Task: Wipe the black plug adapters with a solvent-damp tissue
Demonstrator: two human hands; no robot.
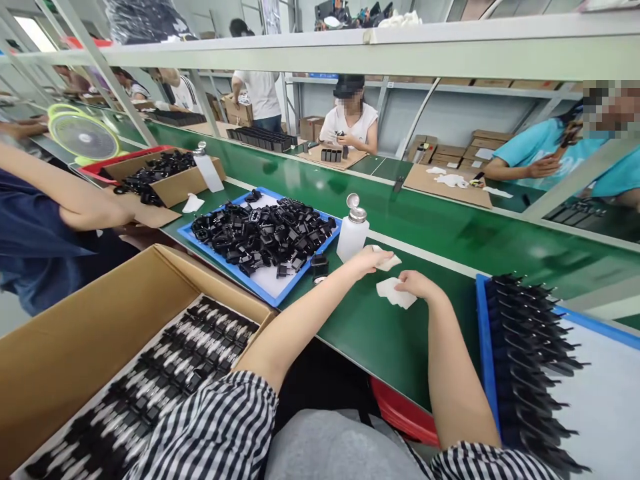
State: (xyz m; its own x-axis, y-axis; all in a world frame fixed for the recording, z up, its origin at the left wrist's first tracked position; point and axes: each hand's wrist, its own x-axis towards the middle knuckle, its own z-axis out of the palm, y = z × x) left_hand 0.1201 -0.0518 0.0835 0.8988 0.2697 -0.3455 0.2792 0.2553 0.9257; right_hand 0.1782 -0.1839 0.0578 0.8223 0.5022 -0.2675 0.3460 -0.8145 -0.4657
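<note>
My left hand is closed on a small white cloth, just right of a white dispenser bottle whose metal lid stands up. Nearer to me, my right hand pinches a second white cloth over the green table. The two cloths are close together but look separate. Left of the bottle, a blue-rimmed tray bears a heap of black plug adapters. One black adapter lies outside the tray, by its right edge.
A cardboard box with rows of black adapters stands at my left. On my right, a blue-rimmed tray holds black parts in rows. A shelf beam crosses overhead. Co-workers sit opposite, and another person's arm reaches in at left.
</note>
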